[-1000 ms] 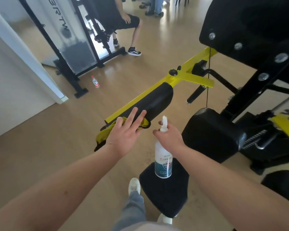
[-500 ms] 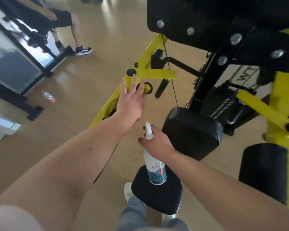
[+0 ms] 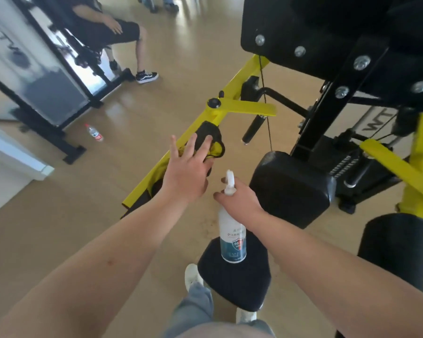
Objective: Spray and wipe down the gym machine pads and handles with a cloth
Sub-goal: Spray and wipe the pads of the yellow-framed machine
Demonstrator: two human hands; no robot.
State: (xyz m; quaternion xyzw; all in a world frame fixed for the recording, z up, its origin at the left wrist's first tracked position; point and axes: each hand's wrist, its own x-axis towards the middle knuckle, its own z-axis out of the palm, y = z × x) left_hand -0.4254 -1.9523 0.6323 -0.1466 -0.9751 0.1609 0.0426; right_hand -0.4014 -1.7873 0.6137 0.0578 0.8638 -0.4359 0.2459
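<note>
Both hands are working at the near end of the machine. The left hand (image 3: 188, 172) is lying flat with fingers straight and spread, pressing the cloth (image 3: 211, 134) onto the long arm pad (image 3: 142, 201) that is running along the yellow bar (image 3: 230, 103). No finger is curling round the cloth. The right hand (image 3: 239, 201) is gripping the spray bottle (image 3: 232, 240) round its neck, just beneath the white nozzle (image 3: 230, 181), and is holding it upright just beside the left hand. The base of the bottle is showing in front of the small seat pad (image 3: 232, 284); whether it is touching that pad cannot be told.

The cloth, dark with yellow edging, is sitting bunched at the far end of the arm pad, near the pivot of the yellow bar. Most of that pad is hiding beneath the left hand and forearm.

Step in hand, as I am judging it: wiping the arm pad, with the sprayer idle.

The short black handle (image 3: 253, 129) is hanging just beyond the cloth and is probably coming next. That move is calling for the nozzle to be turned toward the handle. The left hand will then be needing a curled grasp, wrapping the cloth round the grip instead of pressing flat. A thin cable (image 3: 264, 93) is running close beside the handle and is asking for care.

Further out, the block pad (image 3: 291, 189) and the roller pad (image 3: 393, 242) are waiting to the right. A water bottle (image 3: 93, 132) is lying on the floor, near a seated person (image 3: 108, 30).
</note>
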